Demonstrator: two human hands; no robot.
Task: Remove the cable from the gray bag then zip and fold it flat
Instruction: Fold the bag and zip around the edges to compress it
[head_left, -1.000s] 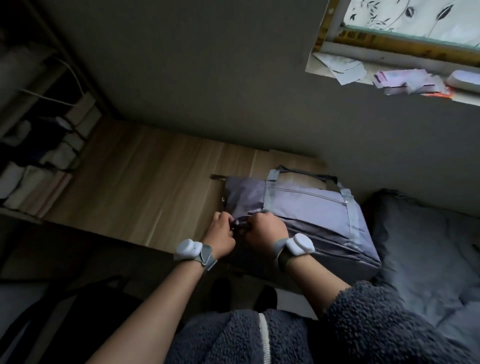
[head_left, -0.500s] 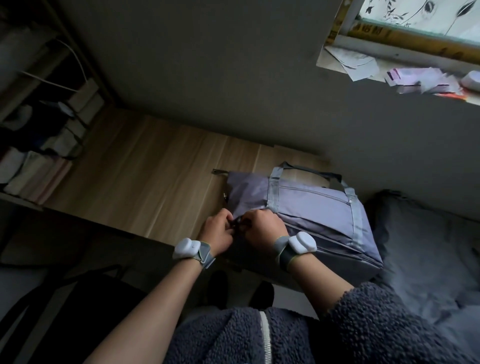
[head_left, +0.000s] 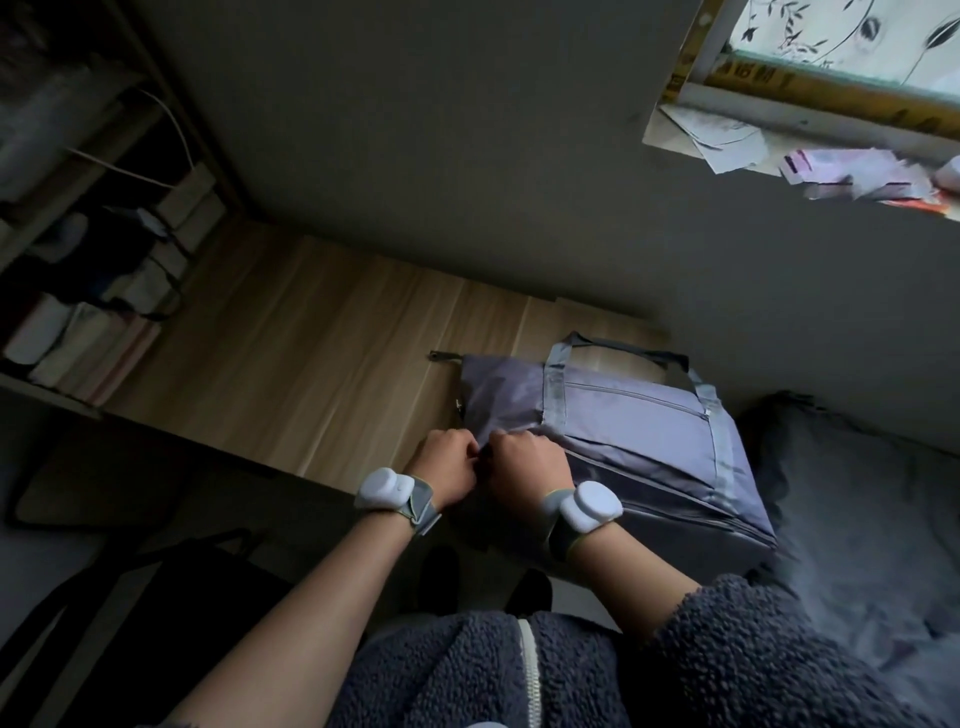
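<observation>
The light wood-grain surface (head_left: 291, 374) is bare on its left half, and a dim shelf unit (head_left: 93, 249) crammed with pale folded things and a white cord stands against its far left end. Up at the right, a windowsill (head_left: 779, 150) holds loose papers and pink packets under a patterned pane. A dark grey pillow or quilt (head_left: 857, 499) presses against the right end of the gray fabric bag with paler webbing handles (head_left: 644, 436), which lies on its side at the surface's right end, its near corner hanging over the front edge.

Both forearms reach forward, bare from pushed-up fuzzy grey sleeves, each wrist wearing a white band device. The left hand (head_left: 449, 465) and right hand (head_left: 527, 470) are bunched knuckle to knuckle at the bag's near left corner, fingers curled down and pinched on the fabric there.

What the fingertips hold is hidden beneath the knuckles; a zipper pull may be there, but I cannot tell. No cable can be made out. A small dark tab (head_left: 441, 356) pokes out at the bag's far left corner.
</observation>
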